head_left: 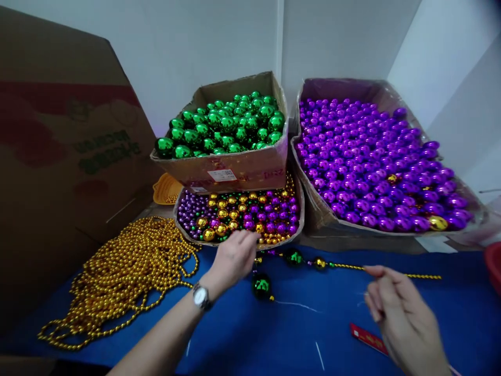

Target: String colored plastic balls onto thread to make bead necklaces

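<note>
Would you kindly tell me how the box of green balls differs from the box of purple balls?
The green box is smaller and sits raised on the mixed tray; the purple box is wider and sits lower. The green balls look larger and fewer; the purple balls are smaller and many, with a few gold ones among them. Both are open cardboard boxes of shiny balls.

The tray of mixed beads (pixel 238 214) sits mid-counter (pixel 274 334): behind it a box of balls (pixel 230 167), right a larger box (pixel 376 162), left a bead-strand heap (pixel 125 277), before it the strung strand (pixel 344 266).
</note>
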`<control>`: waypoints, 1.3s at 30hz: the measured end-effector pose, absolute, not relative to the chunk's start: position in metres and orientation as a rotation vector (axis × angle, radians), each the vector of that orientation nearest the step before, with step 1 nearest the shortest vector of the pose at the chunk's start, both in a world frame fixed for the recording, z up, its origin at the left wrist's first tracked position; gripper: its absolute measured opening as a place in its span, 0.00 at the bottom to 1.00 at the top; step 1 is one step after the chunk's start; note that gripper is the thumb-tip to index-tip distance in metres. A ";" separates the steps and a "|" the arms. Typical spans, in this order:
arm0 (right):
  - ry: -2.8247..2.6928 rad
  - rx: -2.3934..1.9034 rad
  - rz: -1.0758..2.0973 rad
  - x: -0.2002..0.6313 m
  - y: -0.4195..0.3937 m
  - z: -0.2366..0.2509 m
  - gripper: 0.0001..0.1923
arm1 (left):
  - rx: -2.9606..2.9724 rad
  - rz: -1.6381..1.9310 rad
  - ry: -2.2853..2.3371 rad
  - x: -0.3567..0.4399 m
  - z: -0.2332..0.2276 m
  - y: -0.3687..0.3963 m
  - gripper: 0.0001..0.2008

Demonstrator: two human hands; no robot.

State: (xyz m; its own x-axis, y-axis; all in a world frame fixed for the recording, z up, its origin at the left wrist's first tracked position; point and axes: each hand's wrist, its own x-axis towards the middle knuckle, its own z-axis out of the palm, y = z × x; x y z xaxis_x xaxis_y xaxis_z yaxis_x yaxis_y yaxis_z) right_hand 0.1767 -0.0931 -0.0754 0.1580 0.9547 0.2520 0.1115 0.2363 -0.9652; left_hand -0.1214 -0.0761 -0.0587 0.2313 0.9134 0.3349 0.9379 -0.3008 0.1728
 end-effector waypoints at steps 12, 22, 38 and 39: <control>-1.917 -1.157 0.880 0.142 -0.114 -0.103 0.15 | -2.263 -0.550 -2.148 -0.123 -0.050 -0.012 0.14; -2.074 -1.014 0.765 0.128 -0.122 -0.121 0.13 | -1.389 -3.656 -2.276 -0.090 -0.048 -0.079 0.11; -2.100 -0.997 0.650 0.132 -0.121 -0.116 0.13 | -1.430 -3.590 -2.213 -0.083 -0.058 -0.090 0.11; -2.106 -0.995 0.641 0.133 -0.121 -0.117 0.13 | -1.490 -3.530 -2.210 -0.082 -0.058 -0.091 0.11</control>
